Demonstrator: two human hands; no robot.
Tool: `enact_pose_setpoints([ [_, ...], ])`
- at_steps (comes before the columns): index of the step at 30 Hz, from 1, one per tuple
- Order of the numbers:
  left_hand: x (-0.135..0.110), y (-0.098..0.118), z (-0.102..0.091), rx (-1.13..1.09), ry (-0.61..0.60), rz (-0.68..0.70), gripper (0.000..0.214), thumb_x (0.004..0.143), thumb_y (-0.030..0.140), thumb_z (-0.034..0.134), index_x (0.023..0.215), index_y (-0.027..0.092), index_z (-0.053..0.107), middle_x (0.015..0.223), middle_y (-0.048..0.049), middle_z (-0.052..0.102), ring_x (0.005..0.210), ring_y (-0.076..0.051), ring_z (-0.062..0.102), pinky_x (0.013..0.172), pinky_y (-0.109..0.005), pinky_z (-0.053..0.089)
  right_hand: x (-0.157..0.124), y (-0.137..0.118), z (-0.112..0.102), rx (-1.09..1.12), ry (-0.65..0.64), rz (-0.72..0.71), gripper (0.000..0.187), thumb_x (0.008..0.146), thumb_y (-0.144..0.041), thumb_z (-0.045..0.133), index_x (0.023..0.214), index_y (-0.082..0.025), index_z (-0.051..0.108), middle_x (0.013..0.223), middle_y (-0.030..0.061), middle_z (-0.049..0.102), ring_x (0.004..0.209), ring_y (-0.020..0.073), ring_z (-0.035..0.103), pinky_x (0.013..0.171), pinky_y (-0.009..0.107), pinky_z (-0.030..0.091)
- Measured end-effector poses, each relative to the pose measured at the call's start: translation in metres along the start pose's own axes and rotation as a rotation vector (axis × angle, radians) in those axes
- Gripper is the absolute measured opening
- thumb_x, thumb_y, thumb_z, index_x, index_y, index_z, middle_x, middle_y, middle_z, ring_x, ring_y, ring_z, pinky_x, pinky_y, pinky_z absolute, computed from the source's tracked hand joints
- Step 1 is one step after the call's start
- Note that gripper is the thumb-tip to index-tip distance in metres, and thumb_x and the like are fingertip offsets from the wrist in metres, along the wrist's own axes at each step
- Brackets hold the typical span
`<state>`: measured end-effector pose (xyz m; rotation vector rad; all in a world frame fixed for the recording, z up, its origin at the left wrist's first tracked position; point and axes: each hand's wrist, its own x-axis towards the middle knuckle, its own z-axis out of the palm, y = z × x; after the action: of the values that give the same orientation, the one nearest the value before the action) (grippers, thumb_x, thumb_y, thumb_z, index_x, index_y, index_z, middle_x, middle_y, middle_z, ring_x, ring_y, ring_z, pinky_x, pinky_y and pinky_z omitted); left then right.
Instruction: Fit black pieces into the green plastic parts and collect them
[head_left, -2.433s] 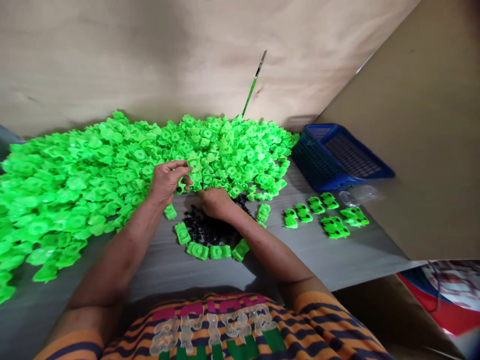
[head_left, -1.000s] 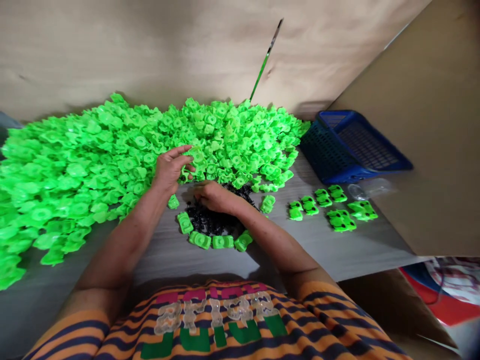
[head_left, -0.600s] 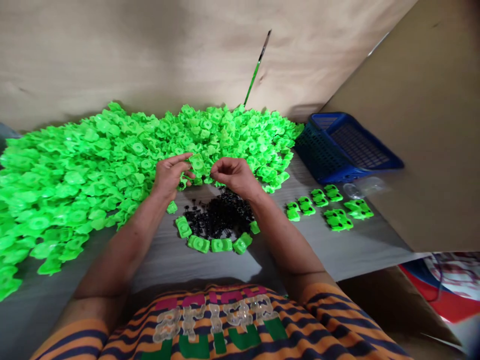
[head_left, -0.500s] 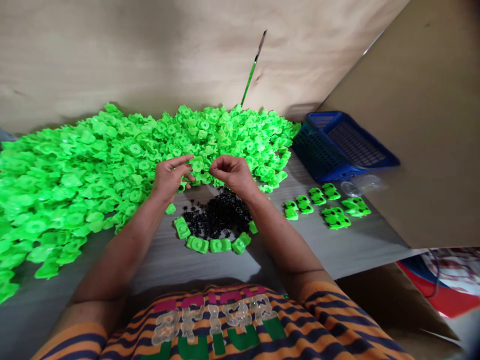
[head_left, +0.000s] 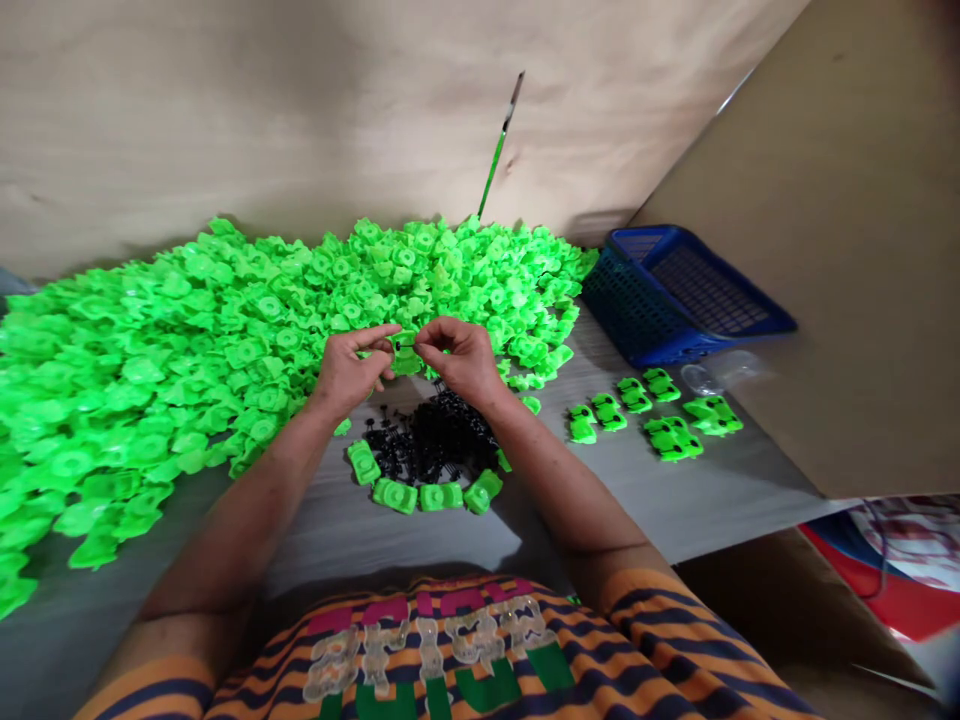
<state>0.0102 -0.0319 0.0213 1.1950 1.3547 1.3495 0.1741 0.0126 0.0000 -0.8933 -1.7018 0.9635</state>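
My left hand grips a small green plastic toy car body by its left side. My right hand pinches a black wheel axle, which lies across the car body between both hands. Below them spreads a heap of black wheel axles. Several green car bodies curve around the near side of that heap. Behind both hands rises a large pile of green car bodies. On the right, toy cars with black wheels fitted stand in small groups.
A blue plastic basket stands tilted at the back right, with a clear plastic piece before it. A thin green and dark stick leans on the wooden wall. The grey table ends at a cardboard panel.
The car body has turned and dropped slightly between my hands. The axle now lies across it, and my right hand has shifted a little left.
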Motion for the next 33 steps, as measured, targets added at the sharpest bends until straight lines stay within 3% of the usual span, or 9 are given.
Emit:
enact_pose_setpoints([
  [6, -0.001, -0.002, 0.002, 0.036, -0.007, -0.004, 0.044, 0.057, 0.029, 0.067, 0.095, 0.015, 0.084, 0.076, -0.0013, 0.07, 0.046, -0.009, 0.057, 0.04, -0.021, 0.046, -0.002, -0.003, 0.0, -0.097, -0.008, 0.004, 0.006, 0.079, -0.021, 0.061, 0.074, -0.019, 0.064, 0.066, -0.003, 0.06, 0.063, 0.0115, 0.052, 0.063, 0.025, 0.041],
  [19, -0.001, -0.001, 0.002, 0.011, 0.005, -0.006, 0.034, 0.063, 0.032, 0.082, 0.093, 0.016, 0.084, 0.065, 0.0014, 0.067, 0.045, -0.009, 0.055, 0.042, -0.022, 0.046, -0.006, -0.008, 0.0, -0.297, 0.01, -0.097, 0.01, 0.082, -0.016, 0.057, 0.079, -0.019, 0.066, 0.076, -0.0003, 0.064, 0.069, 0.0127, 0.054, 0.07, 0.026, 0.045],
  [29, 0.002, -0.006, 0.002, -0.01, 0.066, -0.018, 0.034, 0.058, 0.031, 0.086, 0.089, 0.016, 0.084, 0.066, 0.0024, 0.066, 0.045, -0.008, 0.054, 0.041, -0.02, 0.044, -0.003, 0.007, 0.003, -0.148, 0.035, -0.072, 0.005, 0.081, -0.024, 0.061, 0.08, -0.02, 0.064, 0.076, -0.0004, 0.064, 0.071, 0.0134, 0.056, 0.071, 0.027, 0.048],
  [33, 0.003, -0.007, 0.001, -0.011, 0.097, 0.001, 0.031, 0.059, 0.031, 0.086, 0.087, 0.016, 0.084, 0.068, 0.001, 0.068, 0.044, -0.008, 0.052, 0.04, -0.021, 0.043, 0.0, 0.018, 0.005, 0.023, 0.043, -0.016, 0.016, 0.078, -0.035, 0.069, 0.084, -0.021, 0.064, 0.078, -0.0007, 0.065, 0.074, 0.0139, 0.059, 0.071, 0.027, 0.049],
])
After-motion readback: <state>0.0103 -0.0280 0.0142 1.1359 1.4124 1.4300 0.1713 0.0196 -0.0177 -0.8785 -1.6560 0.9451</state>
